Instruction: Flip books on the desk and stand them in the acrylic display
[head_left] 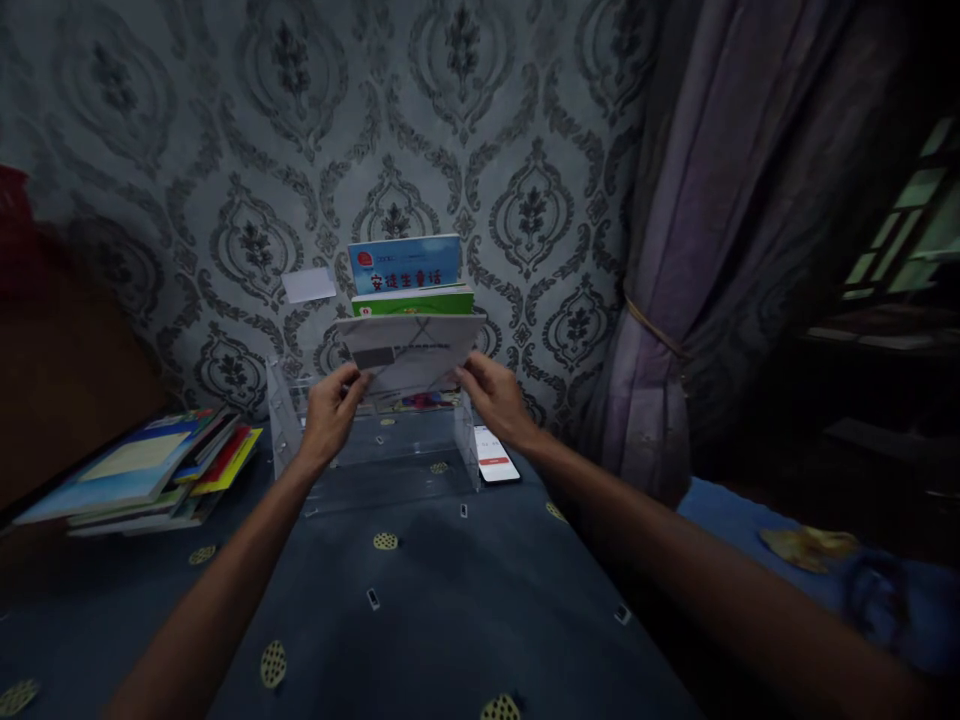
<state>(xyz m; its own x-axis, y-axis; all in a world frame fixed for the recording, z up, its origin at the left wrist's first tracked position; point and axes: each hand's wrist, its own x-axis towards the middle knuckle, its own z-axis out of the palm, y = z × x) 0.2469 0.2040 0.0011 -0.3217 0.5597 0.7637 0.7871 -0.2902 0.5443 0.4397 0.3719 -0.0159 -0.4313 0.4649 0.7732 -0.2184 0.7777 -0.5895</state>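
Both my hands grip a pale grey-white book (420, 355) by its lower corners, above a clear plastic rack (282, 425). My left hand (328, 412) pinches the book's left side, and my right hand (496, 398) has its right side between thumb and fingers. Just behind it, a green-edged book (412, 302) and a blue book (405, 262) with Chinese characters stand upright toward the wall. Part of a colourful cover (427, 402) shows low in the rack. The held book hides the lower parts of those behind it.
A stack of books (150, 470) lies at the left beside a brown box (67, 370). A lit phone (496, 458) rests by the rack's right side. Dark patterned cloth (420, 620) covers the table; a tied curtain (649, 380) hangs at the right. A white card (309, 285) is against the wallpaper.
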